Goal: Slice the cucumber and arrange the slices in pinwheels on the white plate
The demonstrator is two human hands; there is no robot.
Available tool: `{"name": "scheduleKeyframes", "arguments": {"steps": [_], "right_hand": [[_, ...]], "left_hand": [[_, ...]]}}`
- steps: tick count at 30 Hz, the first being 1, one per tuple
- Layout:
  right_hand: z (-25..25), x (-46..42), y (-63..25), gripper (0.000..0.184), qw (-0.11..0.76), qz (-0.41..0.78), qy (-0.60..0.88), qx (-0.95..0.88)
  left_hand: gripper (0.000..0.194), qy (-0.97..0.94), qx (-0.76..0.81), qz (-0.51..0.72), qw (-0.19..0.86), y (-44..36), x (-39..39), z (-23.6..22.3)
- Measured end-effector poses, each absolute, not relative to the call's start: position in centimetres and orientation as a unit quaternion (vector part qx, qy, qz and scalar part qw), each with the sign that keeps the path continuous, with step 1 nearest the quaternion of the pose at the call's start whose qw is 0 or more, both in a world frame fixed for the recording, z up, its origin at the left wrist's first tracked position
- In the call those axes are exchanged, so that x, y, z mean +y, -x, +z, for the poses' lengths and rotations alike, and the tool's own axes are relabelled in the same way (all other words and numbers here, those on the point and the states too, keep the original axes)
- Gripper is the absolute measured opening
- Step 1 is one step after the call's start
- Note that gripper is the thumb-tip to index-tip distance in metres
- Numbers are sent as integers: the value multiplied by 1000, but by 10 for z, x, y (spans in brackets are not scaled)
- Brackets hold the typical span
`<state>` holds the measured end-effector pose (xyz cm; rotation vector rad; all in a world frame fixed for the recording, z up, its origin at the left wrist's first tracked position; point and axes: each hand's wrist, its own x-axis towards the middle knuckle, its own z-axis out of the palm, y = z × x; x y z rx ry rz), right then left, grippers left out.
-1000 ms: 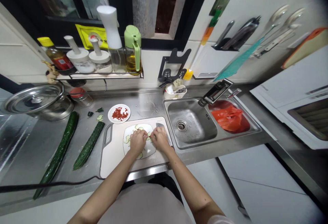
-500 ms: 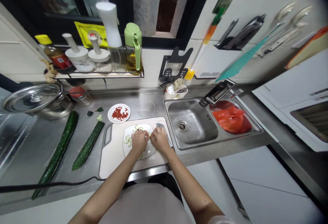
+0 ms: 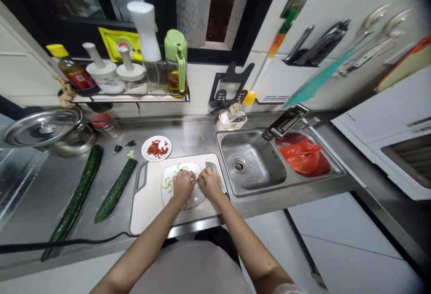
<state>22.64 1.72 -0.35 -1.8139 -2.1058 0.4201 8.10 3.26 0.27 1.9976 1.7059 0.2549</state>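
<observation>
Both hands work close together over a white square plate (image 3: pixel 168 202) lying on the pale cutting board (image 3: pixel 144 213). Thin cucumber slices (image 3: pixel 167 184) are set out in curved groups around the plate, some under my hands. My left hand (image 3: pixel 183 185) is closed, its thumb and fingertips pinched near the plate's right part. Facing it, my right hand (image 3: pixel 210 182) is closed too, fingertips almost meeting the left ones. Whatever sits between the fingertips is too small to make out. A knife (image 3: pixel 210 164) lies on the board's right side, partly covered by my right hand.
Left of the board lie a cut cucumber (image 3: pixel 116 190) and a long whole cucumber (image 3: pixel 76 199). A small dish (image 3: pixel 145 155) of red bits stands behind the board. The sink (image 3: pixel 252 186) adjoins on the right. A lidded pot (image 3: pixel 67 143) stands back left; a black cable (image 3: pixel 84 241) crosses the front.
</observation>
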Motion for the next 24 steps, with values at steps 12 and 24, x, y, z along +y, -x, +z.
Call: {"name": "scheduleKeyframes", "arguments": {"steps": [12,24], "right_hand": [[3,18,-230,12,197,182,632,-727],[5,20,-218,12,275,200,627,-701]], "left_hand": [[13,-707,638,119,279,-78,35,2],[13,-672,661,170,286,-67,34,15]]}}
